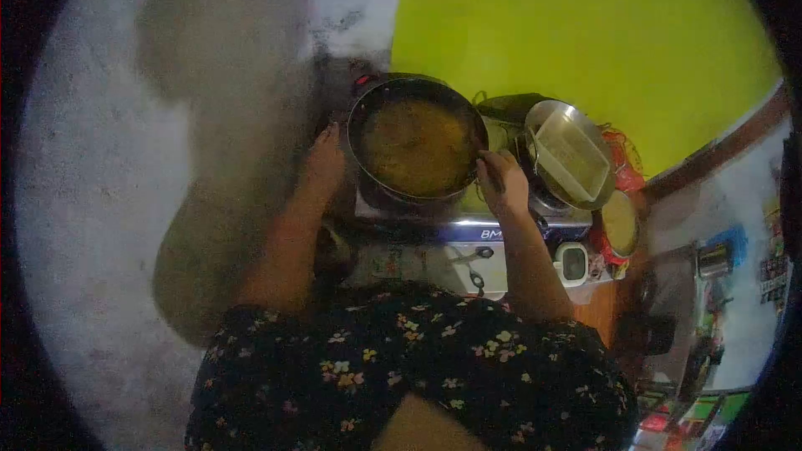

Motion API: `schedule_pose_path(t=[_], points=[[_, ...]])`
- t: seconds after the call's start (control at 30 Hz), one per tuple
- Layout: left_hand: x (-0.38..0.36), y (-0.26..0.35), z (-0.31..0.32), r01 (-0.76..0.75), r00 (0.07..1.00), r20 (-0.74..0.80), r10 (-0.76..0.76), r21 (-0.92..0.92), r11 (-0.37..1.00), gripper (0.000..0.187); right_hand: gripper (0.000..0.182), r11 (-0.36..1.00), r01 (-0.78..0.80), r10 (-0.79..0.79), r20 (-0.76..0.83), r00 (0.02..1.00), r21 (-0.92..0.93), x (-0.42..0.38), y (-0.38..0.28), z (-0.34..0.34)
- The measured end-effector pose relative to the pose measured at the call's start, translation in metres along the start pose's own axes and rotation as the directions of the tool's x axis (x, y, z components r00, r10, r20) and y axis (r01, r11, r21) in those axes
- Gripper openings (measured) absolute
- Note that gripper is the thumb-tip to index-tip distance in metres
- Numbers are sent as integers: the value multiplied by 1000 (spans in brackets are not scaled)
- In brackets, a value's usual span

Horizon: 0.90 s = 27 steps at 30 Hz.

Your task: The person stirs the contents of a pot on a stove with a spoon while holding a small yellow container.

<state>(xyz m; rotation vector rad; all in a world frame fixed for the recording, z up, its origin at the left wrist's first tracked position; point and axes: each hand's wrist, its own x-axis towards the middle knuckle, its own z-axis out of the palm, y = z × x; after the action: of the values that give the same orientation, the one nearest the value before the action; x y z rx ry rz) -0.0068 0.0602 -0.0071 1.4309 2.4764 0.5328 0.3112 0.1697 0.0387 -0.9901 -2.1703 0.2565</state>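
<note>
A wide, dark, round pan sits on the stove, with yellowish-brown liquid food filling much of it. My right hand is closed at the pan's right rim, around a dark part that looks like its handle. On the opposite side, my left hand is close against the pan's left side. Dim light hides what its fingers do there.
The stove has a white front with a blue strip. Right of the pan, a metal bowl holds a pale rectangular container. Nearby are a white mug, a round yellowish item and red packaging. A yellow-green wall rises behind.
</note>
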Motion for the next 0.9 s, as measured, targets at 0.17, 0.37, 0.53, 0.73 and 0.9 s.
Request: schedule_pose_path(t=[0.17, 0.37, 0.53, 0.73, 0.9], points=[[1, -3, 1, -52, 999, -18, 50, -79, 996, 53, 10, 865, -302, 308, 50, 950, 400, -2, 24, 7], [-2, 3, -3, -22, 1000, 6, 22, 41, 999, 55, 13, 731, -418, 382, 184, 906, 539, -4, 40, 26], [-8, 6, -5, -37, 999, 30, 35, 71, 997, 56, 16, 654, -457, 454, 170, 874, 603, -2, 4, 31], [1, -12, 19, -97, 992, -77, 100, 47, 994, 58, 14, 639, -371, 375, 149, 915, 674, 8, -4, 32], [-5, -9, 12, -118, 990, -81, 119, 24, 993, 58, 12, 926, -60, 60, 12, 998, 373, 18, -35, 18]])
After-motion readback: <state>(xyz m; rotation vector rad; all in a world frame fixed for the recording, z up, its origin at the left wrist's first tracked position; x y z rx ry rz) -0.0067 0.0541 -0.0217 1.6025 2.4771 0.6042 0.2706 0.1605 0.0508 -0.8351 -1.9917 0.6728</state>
